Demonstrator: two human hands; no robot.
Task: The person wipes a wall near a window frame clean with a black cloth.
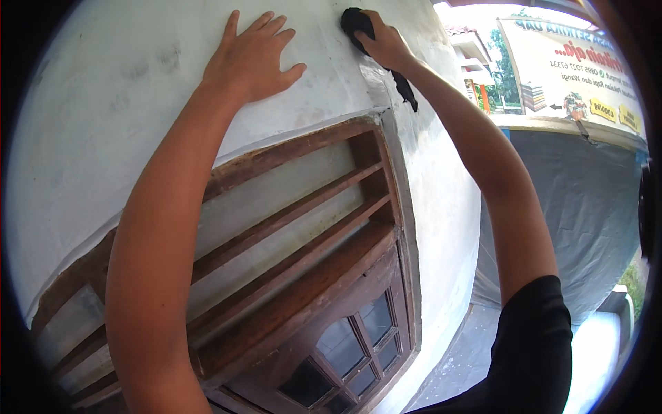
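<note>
High on a white wall [103,117], my left hand [252,58] lies flat with its fingers spread and holds nothing. To its right, my right hand [386,45] grips a black cloth [356,29] and presses it against the wall. A loose end of the cloth hangs down below my wrist, near the upper corner of a wooden frame. Dark smudges mark the wall to the left of my left hand.
Below my hands is a brown wooden vent frame [296,228] with slats, above a door with glass panes [341,345]. A printed banner [569,72] hangs at the right, over a grey tarp [572,214].
</note>
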